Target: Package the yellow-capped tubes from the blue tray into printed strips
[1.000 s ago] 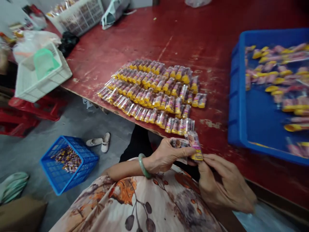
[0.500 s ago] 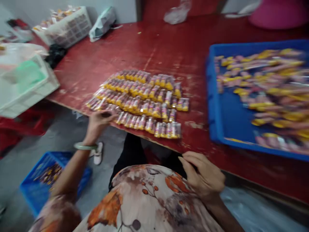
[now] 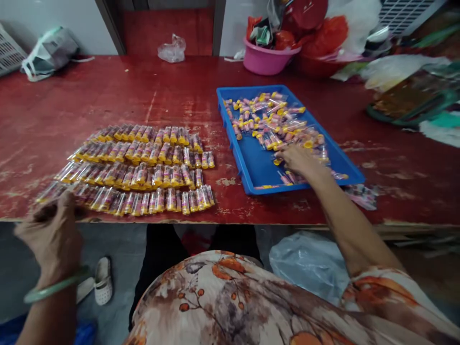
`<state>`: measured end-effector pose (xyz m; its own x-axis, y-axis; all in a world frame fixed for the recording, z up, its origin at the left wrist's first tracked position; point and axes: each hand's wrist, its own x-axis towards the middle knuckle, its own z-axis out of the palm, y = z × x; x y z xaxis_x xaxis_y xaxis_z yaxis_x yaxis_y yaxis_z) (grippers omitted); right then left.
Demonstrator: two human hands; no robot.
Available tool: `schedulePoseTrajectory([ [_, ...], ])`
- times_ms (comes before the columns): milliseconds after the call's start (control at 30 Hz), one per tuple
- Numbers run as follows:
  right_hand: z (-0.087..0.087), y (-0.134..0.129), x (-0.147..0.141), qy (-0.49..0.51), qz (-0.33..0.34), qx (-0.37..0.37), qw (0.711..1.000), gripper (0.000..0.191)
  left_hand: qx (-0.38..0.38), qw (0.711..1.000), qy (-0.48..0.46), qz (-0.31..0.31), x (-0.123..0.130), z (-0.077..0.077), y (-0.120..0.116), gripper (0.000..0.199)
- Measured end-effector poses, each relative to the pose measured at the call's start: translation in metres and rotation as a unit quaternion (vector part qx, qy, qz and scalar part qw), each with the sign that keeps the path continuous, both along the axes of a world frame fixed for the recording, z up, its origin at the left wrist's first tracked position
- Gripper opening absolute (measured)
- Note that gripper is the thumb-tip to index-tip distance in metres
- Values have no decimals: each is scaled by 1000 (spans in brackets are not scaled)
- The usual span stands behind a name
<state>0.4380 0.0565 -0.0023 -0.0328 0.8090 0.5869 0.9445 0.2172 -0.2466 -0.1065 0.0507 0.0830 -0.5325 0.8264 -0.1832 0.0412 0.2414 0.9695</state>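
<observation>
Left hand (image 3: 53, 235), blurred, fingers bent at the near left end of the rows of small packets (image 3: 140, 177); whether it grips anything cannot be told. Right hand (image 3: 300, 163), reaching into a blue tray (image 3: 260, 163), fingertips at loose yellow-ended packets (image 3: 283, 127); grasp hidden, perhaps closed on one. Packet rows: on the red bench (image 3: 187, 105), left of the tray. Pink basin (image 3: 268, 60): behind the tray. Green bangle (image 3: 55, 286): left wrist.

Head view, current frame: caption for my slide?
Left hand at the rows of packets, right hand in the blue tray.
</observation>
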Motion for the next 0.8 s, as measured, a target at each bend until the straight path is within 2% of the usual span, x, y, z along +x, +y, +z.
schedulePoseTrajectory([
  [33,-5,6,4,-4,12,-18,1000,36,27,997,-75,-15,13,-7,-8,19],
  [67,-8,10,5,-8,24,-35,999,37,12,982,-183,-44,26,-15,-17,23],
  [133,-11,10,1,-4,42,-49,998,36,-63,925,-349,-136,53,-30,-35,19],
  [200,-8,1,-12,15,53,-36,998,30,-127,876,-420,-199,78,-44,-50,6],
  [267,1,-18,-36,53,53,-12,997,8,-136,853,-439,-249,98,-54,-62,11],
  [300,6,-31,-53,81,48,10,995,5,-134,848,-439,-267,105,-57,-66,14],
  [333,11,-46,-73,171,34,7,985,17,-127,847,-435,-278,111,-60,-69,16],
  [367,16,-62,-97,287,35,4,957,21,-122,849,-429,-283,116,-62,-71,19],
  [433,23,-91,-147,433,91,-32,896,7,-120,856,-418,-281,122,-64,-73,24],
  [500,23,-111,-194,479,107,-96,866,16,-120,861,-411,-273,128,-65,-73,29],
  [567,18,-120,-228,501,135,-202,831,23,-120,864,-409,-268,132,-68,-74,32],
  [633,12,-123,-246,525,144,-274,793,20,-118,866,-405,-269,136,-71,-76,32],
  [800,1,-121,-254,575,125,-312,746,19,-133,868,-382,-287,138,-73,-84,33],
])
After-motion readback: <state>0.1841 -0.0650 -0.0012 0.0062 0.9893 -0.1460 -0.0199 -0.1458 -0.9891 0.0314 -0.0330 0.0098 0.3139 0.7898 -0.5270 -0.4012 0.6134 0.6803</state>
